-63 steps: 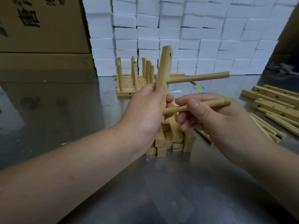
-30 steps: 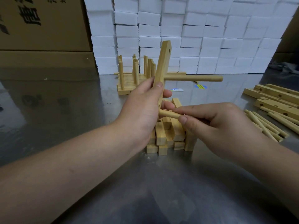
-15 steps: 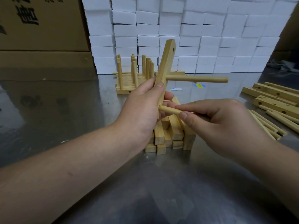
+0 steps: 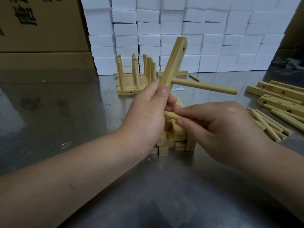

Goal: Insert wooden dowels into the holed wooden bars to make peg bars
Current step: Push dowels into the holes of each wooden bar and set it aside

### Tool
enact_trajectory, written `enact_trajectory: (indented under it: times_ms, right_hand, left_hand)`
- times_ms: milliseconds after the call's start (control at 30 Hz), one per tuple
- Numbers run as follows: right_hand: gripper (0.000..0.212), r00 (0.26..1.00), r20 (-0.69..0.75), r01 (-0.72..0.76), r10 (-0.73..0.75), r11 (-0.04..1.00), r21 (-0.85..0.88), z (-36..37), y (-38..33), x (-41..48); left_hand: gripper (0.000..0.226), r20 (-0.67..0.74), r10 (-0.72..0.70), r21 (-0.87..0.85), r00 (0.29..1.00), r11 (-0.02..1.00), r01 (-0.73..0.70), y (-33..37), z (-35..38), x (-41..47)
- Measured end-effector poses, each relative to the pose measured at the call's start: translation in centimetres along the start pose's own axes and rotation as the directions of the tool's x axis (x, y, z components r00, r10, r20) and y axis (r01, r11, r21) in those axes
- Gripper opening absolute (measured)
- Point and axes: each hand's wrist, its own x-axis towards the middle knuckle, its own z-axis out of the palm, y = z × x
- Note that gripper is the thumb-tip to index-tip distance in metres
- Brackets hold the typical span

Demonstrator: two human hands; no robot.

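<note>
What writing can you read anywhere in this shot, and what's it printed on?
Cardboard box: large black Chinese characters, cut off by the frame and blurred; not readable.
White-and-blue scrap on the table: too small to read.
Nothing else shows text.

White blocks (image 4: 213, 38) stacked as wall well behind grip. Cardboard boxes (image 4: 41, 30) stacked behind and left of grip. Shiny metal table (image 4: 156, 186) beneath grip. Small blue-white scrap (image 4: 178, 89) on table just behind grip. Dark cloth (image 4: 286, 63) far right.
</note>
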Motion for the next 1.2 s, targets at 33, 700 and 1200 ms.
enact_trajectory:
  times_ms: [33,700,1200]
  right_hand:
    - [0.026,1.0,0.006,0.016,-0.016,1.0,-0.003,0.1,-0.1,0.0]
    - [0.023,0.944,-0.234,-0.191,0.233,0.963,0.188,-1.2,0.4,0.2]
    - [0.034,0.943,-0.121,-0.282,0.309,0.939,0.198,-1.1,1.4,0.6]
  left_hand:
    - [0.029,-0.001,0.01,0.002,1.0,1.0,-0.01,0.0,0.0,0.0]
    - [0.027,-0.154,-0.012,0.102,0.988,0.994,0.028,0.9,-1.9,1.6]
    - [0.034,0.098,0.014,0.232,0.995,0.972,-0.037,1.4,-1.8,1.1]
